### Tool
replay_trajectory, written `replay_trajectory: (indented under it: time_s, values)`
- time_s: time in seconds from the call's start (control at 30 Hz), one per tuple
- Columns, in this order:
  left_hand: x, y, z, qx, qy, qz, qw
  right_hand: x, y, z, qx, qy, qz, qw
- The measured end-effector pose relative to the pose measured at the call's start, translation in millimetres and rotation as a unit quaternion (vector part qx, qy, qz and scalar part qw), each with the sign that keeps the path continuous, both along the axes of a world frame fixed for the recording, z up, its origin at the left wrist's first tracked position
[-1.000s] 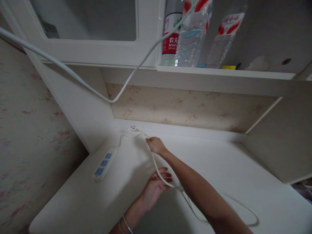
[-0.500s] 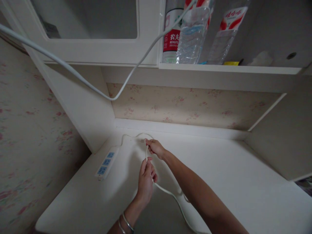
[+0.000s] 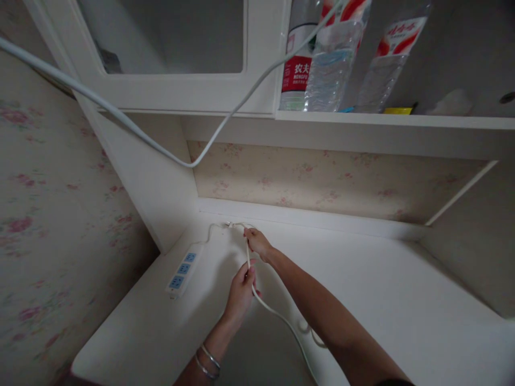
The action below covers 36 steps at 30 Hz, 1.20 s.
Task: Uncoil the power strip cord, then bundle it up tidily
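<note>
A white cord [image 3: 272, 309] runs through both of my hands above the white desktop. My right hand [image 3: 258, 243] pinches it near the back of the desk. Below, my left hand [image 3: 241, 289], with two silver bangles on the wrist, has its fingers closed around the same cord, which trails down to the bottom edge. Just beyond my right fingers sits a small white cord end, perhaps a plug [image 3: 231, 225]; its details are too small to make out. A white power strip [image 3: 182, 272] with blue sockets lies left of my hands, its thin cord leading to the back.
A thick pale cable [image 3: 148, 140] hangs in a loop across the upper view. Plastic bottles [image 3: 333, 69] stand on the open shelf above, beside a cabinet door [image 3: 181, 91] with a glass pane. A floral-papered wall [image 3: 60, 230] borders the desk at left.
The view has shifted, so the furniture appears farther right. The small cord end now shows beyond my right fingers. Both hands still hold the cord, the stretch between them slightly straighter.
</note>
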State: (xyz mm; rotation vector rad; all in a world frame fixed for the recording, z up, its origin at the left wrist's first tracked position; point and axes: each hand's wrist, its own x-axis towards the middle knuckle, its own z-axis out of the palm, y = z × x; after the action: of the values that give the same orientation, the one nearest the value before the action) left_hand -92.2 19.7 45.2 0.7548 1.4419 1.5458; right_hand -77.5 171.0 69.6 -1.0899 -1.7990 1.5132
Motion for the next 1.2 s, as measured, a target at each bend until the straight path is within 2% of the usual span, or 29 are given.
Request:
replay_trajectory:
  time_s: [0.23,0.4,0.53,0.67,0.83,0.93,1.0,1.13,1.2]
  values:
    - [-40.9,5.7,-18.1,-0.038,0.087,0.022,0.995,-28.9,11.1,-15.6,0.028,-0.033,-0.017,0.999]
    - [-52.3,8.8,-20.6,-0.051,0.1,0.017,0.994,-42.0,16.2,-27.1,0.036,-0.052,-0.026,0.998]
    - [-56.7,13.5,-28.9,-0.059,0.104,0.017,0.993,-44.0,20.7,-33.1,0.037,-0.08,-0.025,0.996]
    - [-61.7,18.3,-39.4,-0.064,0.117,0.012,0.991,-41.7,22.1,-31.9,0.04,-0.112,-0.017,0.993]
    - [-66.3,19.9,-45.3,-0.064,0.117,0.02,0.991,-35.5,15.7,-18.7,0.058,-0.159,0.008,0.985]
    - [-67.4,20.0,-45.5,-0.067,0.114,0.02,0.991,-15.5,-0.4,-6.8,0.097,-0.182,0.02,0.978]
    - [-68.1,20.9,-44.7,-0.067,0.111,0.014,0.991,12.0,-21.4,1.7,0.13,-0.193,0.032,0.972]
    - [-69.2,25.8,-42.0,-0.065,0.112,0.003,0.992,98.8,-84.3,15.0,0.144,-0.236,0.099,0.956]
    - [-68.8,28.8,-40.8,-0.066,0.111,0.003,0.992,146.8,-117.2,15.6,0.172,-0.325,0.134,0.92]
